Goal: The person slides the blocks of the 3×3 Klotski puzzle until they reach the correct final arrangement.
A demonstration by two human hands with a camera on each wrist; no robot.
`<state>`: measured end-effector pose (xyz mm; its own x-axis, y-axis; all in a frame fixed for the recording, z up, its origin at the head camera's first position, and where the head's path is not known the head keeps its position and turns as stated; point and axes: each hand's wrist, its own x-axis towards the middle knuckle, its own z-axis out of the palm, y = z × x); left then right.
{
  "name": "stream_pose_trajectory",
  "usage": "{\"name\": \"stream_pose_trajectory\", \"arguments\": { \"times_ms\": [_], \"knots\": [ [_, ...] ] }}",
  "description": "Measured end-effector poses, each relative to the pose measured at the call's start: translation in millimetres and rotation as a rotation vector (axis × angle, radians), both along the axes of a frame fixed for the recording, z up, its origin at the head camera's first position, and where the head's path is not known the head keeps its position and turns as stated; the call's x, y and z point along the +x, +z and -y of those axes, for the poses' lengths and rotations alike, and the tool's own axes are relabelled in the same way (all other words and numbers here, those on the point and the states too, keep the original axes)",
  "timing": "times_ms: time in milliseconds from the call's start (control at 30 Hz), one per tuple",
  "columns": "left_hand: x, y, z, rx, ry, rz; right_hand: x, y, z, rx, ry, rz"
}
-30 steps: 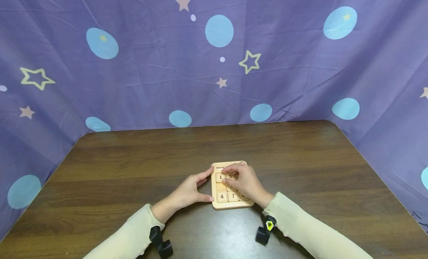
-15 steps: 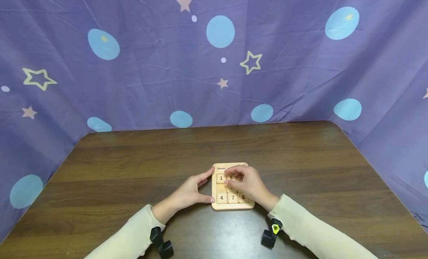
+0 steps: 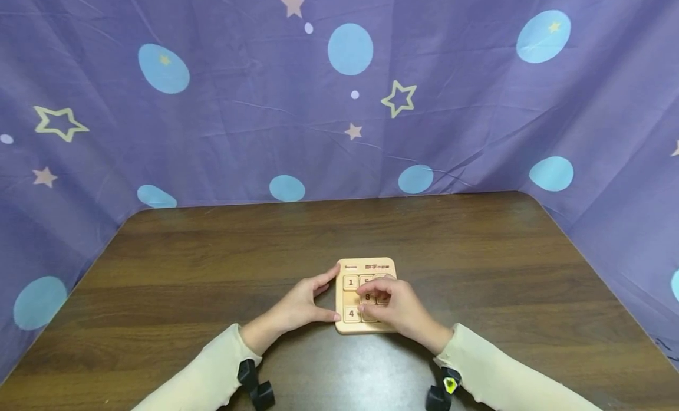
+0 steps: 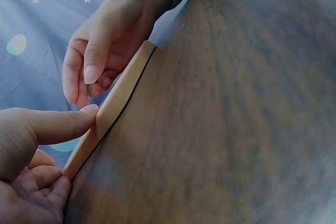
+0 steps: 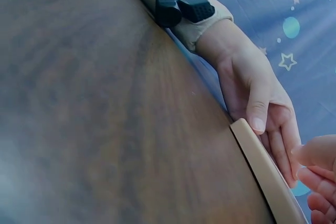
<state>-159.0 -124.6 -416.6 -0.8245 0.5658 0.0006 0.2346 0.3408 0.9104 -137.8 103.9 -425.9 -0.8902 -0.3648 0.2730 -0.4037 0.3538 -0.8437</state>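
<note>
A pale wooden sliding number puzzle (image 3: 343, 327) lies flat on the table. My left hand (image 3: 294, 306) holds its left edge, thumb near the lower corner and forefinger near the upper one; the left wrist view shows that thumb (image 4: 68, 124) against the puzzle's side. Above the right part of the tiles is my right hand (image 3: 399, 306), thumb and forefinger bent and apart, with nothing seen between them. Tiles 1 (image 3: 350, 282), 8 (image 3: 367, 297) and 4 (image 3: 351, 313) show, and the slot at the middle left is bare. My right hand hides several other tiles.
The dark wooden table (image 3: 212, 252) stretches out on all sides of the puzzle. Behind it hangs a purple cloth (image 3: 239, 104) with stars and blue dots. Both sleeves carry black wrist devices, the left one (image 3: 257, 387) close above the table's near side.
My right hand has slid toward me, from the top row down over the lower rows, uncovering the printed heading and covering the 7 and 6 tiles. My left hand and the puzzle stay put.
</note>
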Motion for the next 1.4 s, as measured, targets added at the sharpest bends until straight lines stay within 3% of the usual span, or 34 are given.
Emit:
{"name": "stream_pose_trajectory", "arguments": {
  "times_ms": [467,1400],
  "knots": [
    [0.4,0.0,0.1,0.001,0.000,0.002,11.6,-2.0,0,0.048,-0.007,-0.042],
    [0.0,0.5,0.7,0.008,-0.013,-0.006,9.8,-1.7,2,0.117,-0.003,-0.068]
  ]
}}
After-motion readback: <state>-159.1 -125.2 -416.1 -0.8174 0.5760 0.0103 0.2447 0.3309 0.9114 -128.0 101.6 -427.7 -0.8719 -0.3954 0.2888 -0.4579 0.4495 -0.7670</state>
